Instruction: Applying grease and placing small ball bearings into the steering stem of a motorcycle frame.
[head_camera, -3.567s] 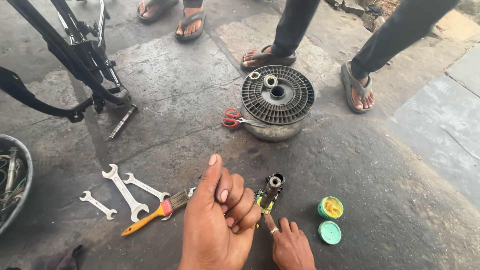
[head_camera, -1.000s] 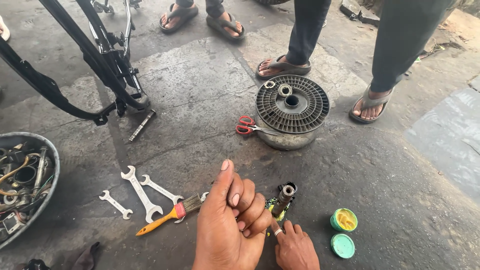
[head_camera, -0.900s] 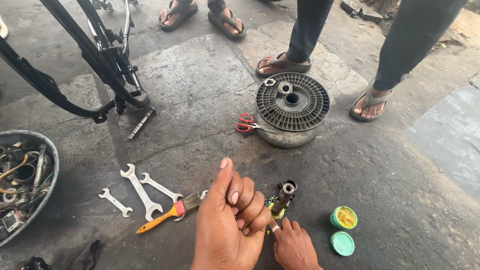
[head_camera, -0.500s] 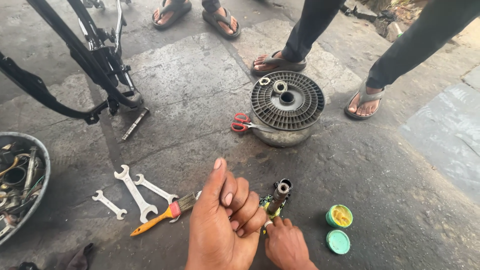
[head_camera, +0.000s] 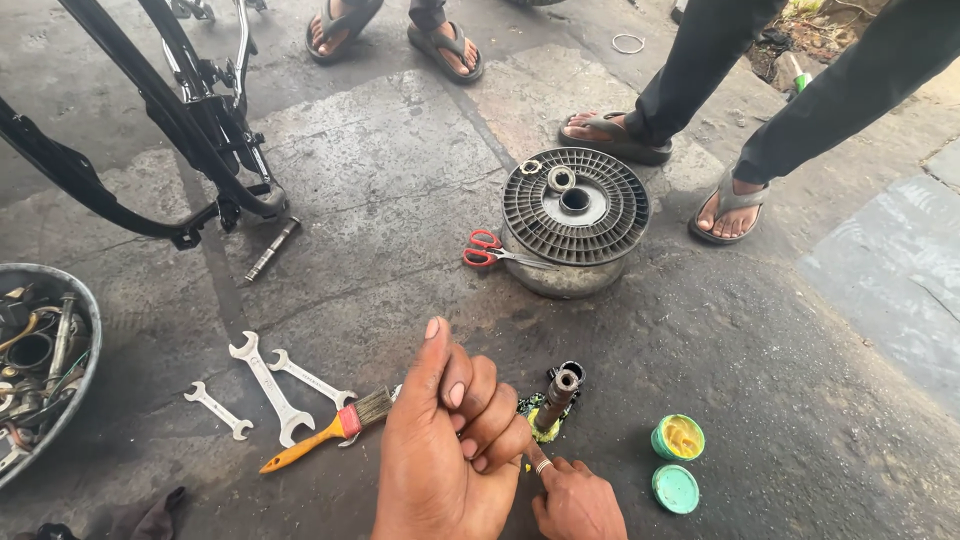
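Metal shaft (head_camera: 557, 397), short, grimy and tube-like, stands tilted on the concrete floor (head_camera: 400, 180) just ahead of your hands, its base smeared with yellow-green grease. Your left hand (head_camera: 450, 450) is loosely curled, thumb raised, fingers bent toward the shaft; whether it grips anything you cannot tell. Your right hand (head_camera: 575, 500) sits just below the shaft, a ringed finger pointing up at its base, holding nothing visible.

To the right lie a small open green grease tub (head_camera: 678, 437) and its green lid (head_camera: 676, 488), just apart. To the left rest a paintbrush (head_camera: 325, 432) with an orange handle and three spanners (head_camera: 270, 385). A metal bowl of parts (head_camera: 40, 360) sits at the far left edge.

Further ahead is a round finned metal drum (head_camera: 575, 215), with red-handled scissors (head_camera: 495, 252) touching its left side. A black bike frame (head_camera: 180, 130) stands at upper left. Other people's sandalled feet (head_camera: 730, 205) stand beyond the drum.
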